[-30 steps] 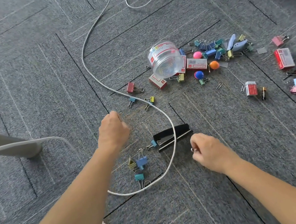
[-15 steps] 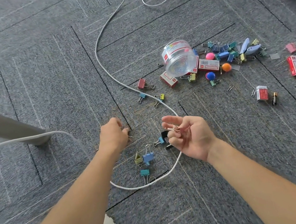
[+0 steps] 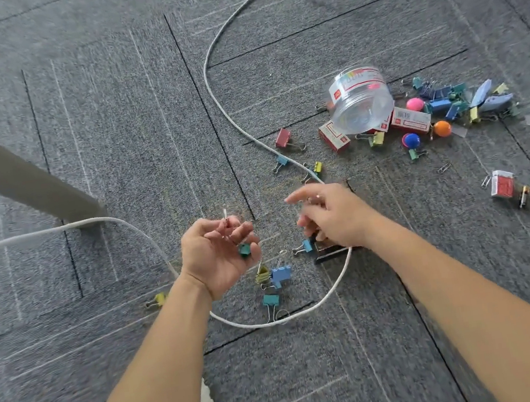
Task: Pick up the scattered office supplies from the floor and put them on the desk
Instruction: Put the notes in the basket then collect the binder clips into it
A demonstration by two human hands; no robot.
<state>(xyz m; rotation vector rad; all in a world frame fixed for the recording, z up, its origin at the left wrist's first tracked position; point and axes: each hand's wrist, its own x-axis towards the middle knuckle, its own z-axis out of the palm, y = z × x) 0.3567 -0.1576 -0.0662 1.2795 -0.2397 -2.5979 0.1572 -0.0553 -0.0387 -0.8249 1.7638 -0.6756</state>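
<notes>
Grey carpet floor point(image 3: 107, 121) lies under me, a white cable point(image 3: 219, 111) looping across it. The clear jar point(image 3: 360, 100) lies tipped among scattered clips. My left hand point(image 3: 220, 259) is palm-up, cupped around a green binder clip point(image 3: 244, 249), fingers pinching a small red clip point(image 3: 226, 220). My right hand point(image 3: 334, 214) is blurred, fingers loosely spread, above the black stapler point(image 3: 331, 251).

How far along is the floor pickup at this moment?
Early. Nothing visibly delivered; no desk in view. In hand: the left hand, palm up, cups a small green binder clip and a red-tipped metal piece. The right hand is blurred, above the black stapler. Left on the carpet: nearby clips, the clear jar, staple boxes, the colourful balls.
</notes>
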